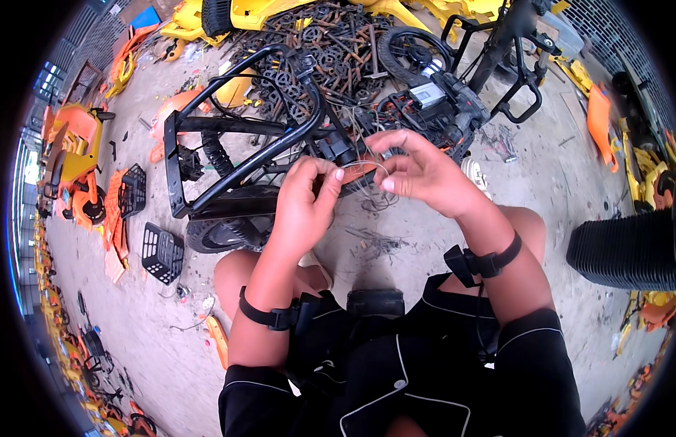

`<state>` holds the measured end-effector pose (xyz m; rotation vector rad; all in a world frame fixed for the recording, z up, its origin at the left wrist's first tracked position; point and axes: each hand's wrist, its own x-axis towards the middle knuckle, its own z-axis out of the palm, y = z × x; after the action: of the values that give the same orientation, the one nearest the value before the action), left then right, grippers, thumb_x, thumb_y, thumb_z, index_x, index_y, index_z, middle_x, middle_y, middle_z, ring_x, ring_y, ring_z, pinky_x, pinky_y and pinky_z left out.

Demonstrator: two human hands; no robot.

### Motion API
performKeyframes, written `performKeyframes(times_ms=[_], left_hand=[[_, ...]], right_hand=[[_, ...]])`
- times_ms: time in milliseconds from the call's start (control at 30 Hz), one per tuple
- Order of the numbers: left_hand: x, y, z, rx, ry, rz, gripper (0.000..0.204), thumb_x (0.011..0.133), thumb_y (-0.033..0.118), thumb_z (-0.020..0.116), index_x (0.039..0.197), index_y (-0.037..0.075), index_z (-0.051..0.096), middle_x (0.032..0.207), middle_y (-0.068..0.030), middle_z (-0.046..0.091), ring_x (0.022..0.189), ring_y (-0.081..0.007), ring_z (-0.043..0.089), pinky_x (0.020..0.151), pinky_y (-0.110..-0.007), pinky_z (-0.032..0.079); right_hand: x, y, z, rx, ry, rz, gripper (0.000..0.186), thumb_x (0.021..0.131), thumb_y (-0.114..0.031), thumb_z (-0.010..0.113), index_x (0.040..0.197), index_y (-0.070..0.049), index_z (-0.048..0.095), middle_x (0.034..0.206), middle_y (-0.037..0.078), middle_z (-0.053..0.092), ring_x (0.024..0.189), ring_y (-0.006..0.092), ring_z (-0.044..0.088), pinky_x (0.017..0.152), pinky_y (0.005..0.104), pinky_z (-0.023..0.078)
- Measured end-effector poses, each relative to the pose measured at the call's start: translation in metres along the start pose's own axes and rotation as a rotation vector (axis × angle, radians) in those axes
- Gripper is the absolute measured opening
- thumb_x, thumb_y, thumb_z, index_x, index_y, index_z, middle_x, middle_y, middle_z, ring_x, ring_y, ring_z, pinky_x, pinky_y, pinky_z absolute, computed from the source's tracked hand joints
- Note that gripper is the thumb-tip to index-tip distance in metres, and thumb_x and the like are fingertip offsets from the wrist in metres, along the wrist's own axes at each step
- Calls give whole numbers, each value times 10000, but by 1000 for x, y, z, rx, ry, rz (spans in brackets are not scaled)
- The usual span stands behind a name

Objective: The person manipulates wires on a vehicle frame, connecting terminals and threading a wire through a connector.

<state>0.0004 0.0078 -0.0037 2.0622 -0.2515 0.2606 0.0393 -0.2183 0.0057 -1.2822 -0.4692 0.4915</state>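
A thin, light-coloured wire (365, 162) arcs between my two hands, in front of a black scooter frame (244, 169). My left hand (306, 200) pinches one end of it between thumb and forefinger. Across from it, my right hand (432, 182) has its fingers curled, with the wire's other end at the thumb and fingertips. Just below the hands, more loose wires (374, 200) hang in a tangle. Behind them lies the scooter's exposed motor end, with a silver box (427, 95) and cables on top.
A large heap of rusty metal parts (316, 54) lies beyond the frame. Black plastic baskets (163, 253) stand at the left, near orange and yellow body panels (79, 142). A stack of black baskets (626, 249) is at the right. Wire scraps (378, 244) litter the concrete floor.
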Motion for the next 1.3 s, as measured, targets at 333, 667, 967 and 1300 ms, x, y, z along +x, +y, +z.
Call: performKeyframes(times_ms=[333,667,967,1300], left_hand=[[-1,0,0,-228,-72,-221,175,1015,194,569,982,23,582,771,66,457,712,-37,381,621,-200,350],[0,8,2,-645,-244,-326,147,1019,162,539,945,37,556,892,-14,591,616,-34,375,541,-191,322],[-7,1,12,-993,-288,-428,110,1019,144,523,947,62,515,952,-59,603,570,-45,395,486,-191,293],[-7,2,11,-819,-243,-411,138,1035,176,503,946,71,512,895,-37,593,571,-50,403,495,-194,308]], right_hand=[[-10,-6,14,-764,110,-379,137,837,-28,723,960,-43,665,1167,101,593,996,262,650,849,344,531],[-6,8,1,-29,219,-230,28,949,-39,587,941,-53,564,1099,109,629,733,102,560,630,256,462],[-1,16,3,537,200,41,98,978,-91,548,1067,-50,547,888,68,621,645,98,525,568,256,438],[1,-1,-3,-20,201,93,277,951,-153,651,1168,14,605,892,32,644,723,76,559,608,236,461]])
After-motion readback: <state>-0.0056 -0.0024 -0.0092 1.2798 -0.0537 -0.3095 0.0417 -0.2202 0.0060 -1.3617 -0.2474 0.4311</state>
